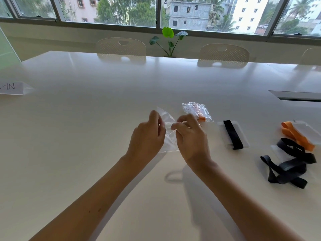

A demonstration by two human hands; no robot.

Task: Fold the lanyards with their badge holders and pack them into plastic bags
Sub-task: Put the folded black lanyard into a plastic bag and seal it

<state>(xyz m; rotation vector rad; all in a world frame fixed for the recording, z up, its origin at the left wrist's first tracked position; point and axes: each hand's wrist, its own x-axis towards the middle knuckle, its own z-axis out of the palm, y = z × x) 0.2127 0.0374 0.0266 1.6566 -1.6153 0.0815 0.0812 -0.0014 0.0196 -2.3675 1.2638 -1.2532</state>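
At the far left of the frame a folded paper tent card (pixel 12 87) stands on the glossy white table (pixel 86 119), well apart from the work. In the middle, the left hand (pixel 147 136) and the right hand (pixel 189 136) hold an empty clear plastic bag (pixel 169 136) between them above the table, each pinching a side of its top edge with thumb and fingertips, as if to part the mouth. The film is thin, limp and slippery; the walls may cling together, and a pinch that catches both layers would keep it shut, or the bag could slide out of the grip. Just behind the right hand lies a packed bag (pixel 197 110), crinkled, with an orange strap inside. To the right of it, a black lanyard (pixel 232 134) is wrapped flat around its clear rectangular badge holder (pixel 243 136), ready to go in; its stiff corners might snag the bag mouth, and the wound ribbon could spring loose when lifted. At the right edge an orange lanyard (pixel 297 136) and two loose black lanyards (pixel 291 164) lie tangled, soft flat woven ribbons overlapping, so pulling one may drag another
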